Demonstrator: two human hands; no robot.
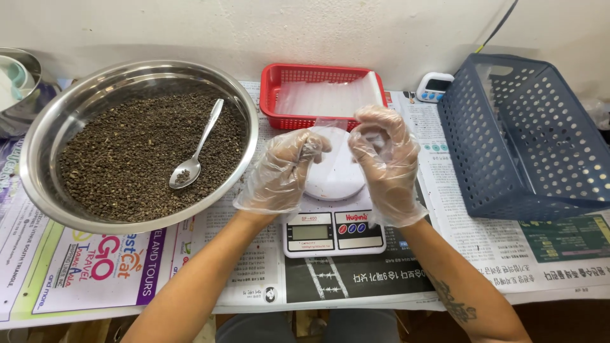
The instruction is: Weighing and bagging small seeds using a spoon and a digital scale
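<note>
1. Head view shows your two hands, both in clear gloves: left hand (pixel 283 173) and right hand (pixel 383 162), held just above one white scale (pixel 333 219).
2. You count one steel bowl (pixel 44 136) full of dark seeds (pixel 127 165), one spoon (pixel 197 149) lying in them, one red basket (pixel 274 95), one blue basket (pixel 508 146) tipped on its side, and one small white timer (pixel 434 86).
3. One clear bag (pixel 335 143) hangs between your hands, over the scale's round plate and just in front of the red basket.
4. Your left fingers are pressed together on the bag's left edge; your right thumb and fingers pinch its right edge near the top.
5. More clear bags (pixel 324 98) lie stacked in the red basket; you cannot count them.
6. Newspaper (pixel 394 279) covers the table under everything.
7. The bag is see-through and hard to tell from your gloves, so its lower edge and whether its mouth is parted cannot be made out.
8. Your hands hide part of the scale's plate. At the left edge, another steel dish (pixel 16 89) is cut off by the frame.
</note>
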